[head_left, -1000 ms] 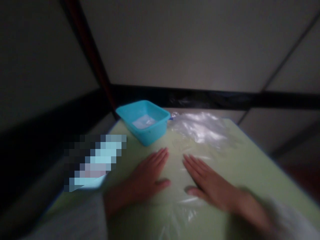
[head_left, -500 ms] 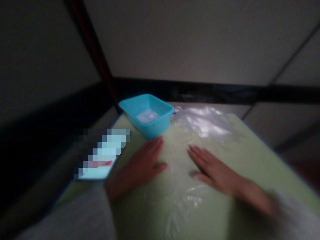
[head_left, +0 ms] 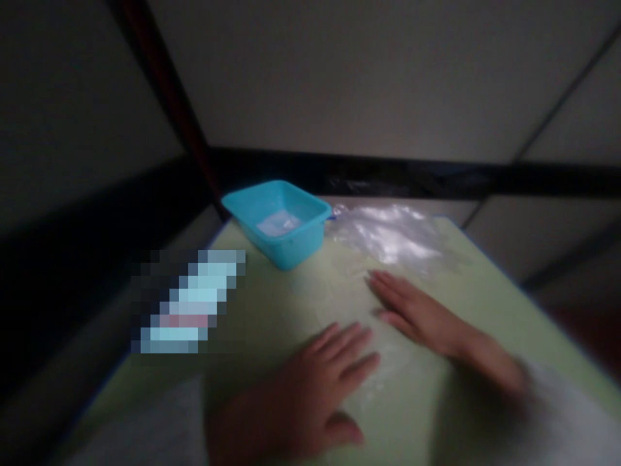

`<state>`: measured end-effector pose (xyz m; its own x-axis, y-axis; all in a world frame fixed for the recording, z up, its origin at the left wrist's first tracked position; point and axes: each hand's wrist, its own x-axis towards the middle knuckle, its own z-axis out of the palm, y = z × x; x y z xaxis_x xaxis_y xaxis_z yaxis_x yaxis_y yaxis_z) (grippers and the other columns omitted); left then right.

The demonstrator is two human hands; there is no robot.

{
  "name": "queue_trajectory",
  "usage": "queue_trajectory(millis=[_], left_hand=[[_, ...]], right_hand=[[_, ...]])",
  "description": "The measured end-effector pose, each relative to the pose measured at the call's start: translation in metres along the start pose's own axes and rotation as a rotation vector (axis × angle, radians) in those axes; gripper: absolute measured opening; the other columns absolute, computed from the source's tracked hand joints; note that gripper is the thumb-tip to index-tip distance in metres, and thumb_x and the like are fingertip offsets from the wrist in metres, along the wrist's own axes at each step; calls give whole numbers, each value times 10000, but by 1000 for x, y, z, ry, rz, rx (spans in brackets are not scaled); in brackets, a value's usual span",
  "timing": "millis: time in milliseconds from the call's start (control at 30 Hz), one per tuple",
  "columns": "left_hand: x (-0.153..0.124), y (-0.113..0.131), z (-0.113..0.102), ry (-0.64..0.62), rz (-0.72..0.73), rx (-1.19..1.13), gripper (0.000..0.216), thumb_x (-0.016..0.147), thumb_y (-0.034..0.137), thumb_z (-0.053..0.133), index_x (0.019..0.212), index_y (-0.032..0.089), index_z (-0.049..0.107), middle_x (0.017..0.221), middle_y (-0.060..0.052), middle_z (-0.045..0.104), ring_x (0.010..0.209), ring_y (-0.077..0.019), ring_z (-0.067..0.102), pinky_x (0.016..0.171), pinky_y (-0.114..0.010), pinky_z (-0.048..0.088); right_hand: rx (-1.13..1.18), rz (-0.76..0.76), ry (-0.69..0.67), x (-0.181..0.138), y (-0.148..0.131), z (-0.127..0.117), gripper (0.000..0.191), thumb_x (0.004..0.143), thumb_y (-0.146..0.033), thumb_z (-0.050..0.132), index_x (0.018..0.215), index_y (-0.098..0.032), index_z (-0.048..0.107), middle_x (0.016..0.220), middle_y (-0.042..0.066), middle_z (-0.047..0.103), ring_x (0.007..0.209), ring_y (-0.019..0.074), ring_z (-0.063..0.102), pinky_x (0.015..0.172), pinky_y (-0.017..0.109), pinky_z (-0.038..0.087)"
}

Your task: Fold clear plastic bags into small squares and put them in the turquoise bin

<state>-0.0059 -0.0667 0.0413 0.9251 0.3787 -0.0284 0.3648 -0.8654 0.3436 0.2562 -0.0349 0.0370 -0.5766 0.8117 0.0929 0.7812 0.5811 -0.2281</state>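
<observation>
A clear plastic sheet (head_left: 388, 236) lies spread over a pale green table (head_left: 485, 304). My right hand (head_left: 412, 310) lies flat and open on the sheet near the table's middle, fingers pointing up-left. My left hand (head_left: 315, 388) is open too, fingers spread, resting on the sheet close to me. Neither hand holds anything. A turquoise plastic tub (head_left: 279, 220) with something pale inside stands at the table's far left corner, apart from both hands.
A blurred-out flat object (head_left: 189, 301) lies at the table's left edge. Dark frame bars and grey panels stand behind the table. The table's right edge runs diagonally toward me.
My left hand has slid back toward me from beside the tub. My right hand has shifted slightly farther up the sheet.
</observation>
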Motion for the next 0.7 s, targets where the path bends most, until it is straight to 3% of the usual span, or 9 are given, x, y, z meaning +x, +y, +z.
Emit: queue_trajectory(millis=[333, 467, 533, 633, 700], left_hand=[[-11, 11, -12, -52, -17, -49, 756, 815, 554, 550, 1448, 295, 228, 1537, -74, 132, 1409, -308, 131, 1137, -495, 180], [-15, 13, -24, -54, 8, -54, 707, 854, 575, 467, 1452, 289, 219, 1534, -66, 144, 1414, -279, 116, 1148, -462, 163], [-11, 4, -29, -19, 0, -38, 734, 856, 618, 407, 1461, 266, 188, 1537, -76, 127, 1416, -287, 86, 1149, -477, 137], [3, -19, -32, 109, -104, 29, 669, 916, 554, 338, 1468, 228, 151, 1542, -82, 116, 1423, -254, 64, 1151, -468, 118], [16, -36, -30, 128, -140, 82, 625, 946, 493, 303, 1467, 183, 149, 1542, -89, 127, 1426, -221, 67, 1156, -437, 109]], right_hand=[[-6, 33, 10, -1, 11, -4, 635, 930, -521, 359, 1432, -134, 319, 1485, 135, 303, 1371, 264, 260, 1116, 461, 259], [-2, 28, 22, 0, 13, -8, 567, 939, -489, 370, 1402, -162, 381, 1458, 115, 369, 1353, 261, 307, 1101, 485, 283], [18, 7, 29, 0, 12, -12, 532, 945, -466, 373, 1396, -185, 391, 1458, 99, 374, 1347, 256, 322, 1098, 492, 287], [74, -62, 25, 2, 6, -15, 543, 950, -442, 377, 1440, -223, 295, 1495, 70, 303, 1368, 242, 276, 1102, 488, 280], [103, -112, 11, 5, 0, -12, 587, 950, -448, 370, 1464, -205, 223, 1510, 81, 258, 1382, 232, 238, 1111, 472, 266]])
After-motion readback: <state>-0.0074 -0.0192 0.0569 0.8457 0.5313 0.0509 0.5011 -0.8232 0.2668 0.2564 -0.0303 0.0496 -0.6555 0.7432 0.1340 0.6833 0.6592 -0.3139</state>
